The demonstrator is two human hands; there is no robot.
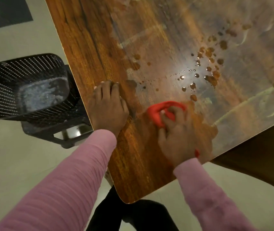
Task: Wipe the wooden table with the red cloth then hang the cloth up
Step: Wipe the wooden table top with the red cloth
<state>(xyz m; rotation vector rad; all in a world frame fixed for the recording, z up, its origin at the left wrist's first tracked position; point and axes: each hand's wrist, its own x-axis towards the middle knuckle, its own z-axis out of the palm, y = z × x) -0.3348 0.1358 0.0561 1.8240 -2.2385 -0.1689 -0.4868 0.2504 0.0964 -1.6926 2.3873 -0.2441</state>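
Note:
The wooden table (99, 39) fills the upper right of the view, its near corner towards me. Brown drops and smears (207, 70) lie across its shiny right part. My right hand (177, 135) grips the bunched red cloth (156, 112) and presses it on the table near the front edge; the hand is blurred. A small bit of red shows by the wrist. My left hand (108, 105) rests on the tabletop near the left edge, fingers bent with the tips on the wood. Both arms wear pink sleeves.
A black perforated plastic basket (24, 84) sits on the floor left of the table, over another dark crate with a metal vessel (76, 132) in it. A dark mat (4, 10) lies at the top left. A dark wooden piece (257, 155) stands below the table's right edge.

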